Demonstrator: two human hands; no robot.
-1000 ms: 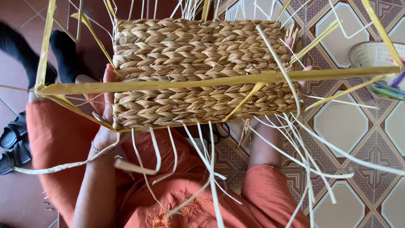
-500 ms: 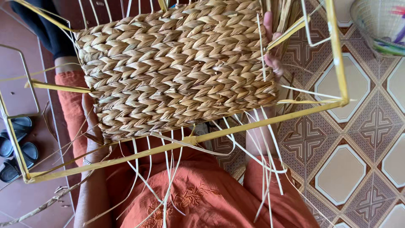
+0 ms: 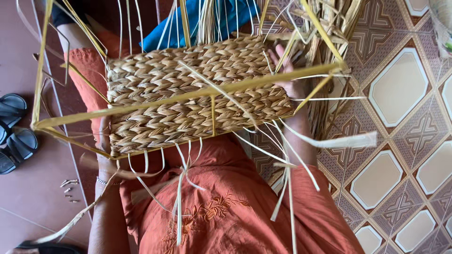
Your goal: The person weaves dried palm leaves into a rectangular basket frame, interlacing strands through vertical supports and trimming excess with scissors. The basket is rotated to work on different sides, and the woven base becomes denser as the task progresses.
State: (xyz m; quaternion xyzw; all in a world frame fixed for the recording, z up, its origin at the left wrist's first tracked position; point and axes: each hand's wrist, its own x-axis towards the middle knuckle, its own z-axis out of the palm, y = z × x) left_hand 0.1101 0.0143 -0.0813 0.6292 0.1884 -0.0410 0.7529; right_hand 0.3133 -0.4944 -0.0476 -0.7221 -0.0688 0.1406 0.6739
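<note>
Hands grip opposite ends of tan braided-straw basket panel [image 3: 193, 94] on yellow wire frame [image 3: 188, 96], across orange-clad lap [image 3: 226, 207]: left hand [image 3: 104, 141] partly hidden under edge, right hand [image 3: 287, 77] fingers spread flat. Best turned slowly, loose straw strands [image 3: 282, 160] kept untangled, grip even both sides

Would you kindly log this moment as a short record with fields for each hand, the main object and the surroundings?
Object: woven straw basket on a yellow wire frame, lying over the lap
Left hand: left hand at the basket's left end, mostly hidden behind it
Right hand: right hand gripping the basket's right end, fingers spread
Loose ends: pale straw strands hang over the orange garment
Floor: patterned tiles; black sandals at left
</note>
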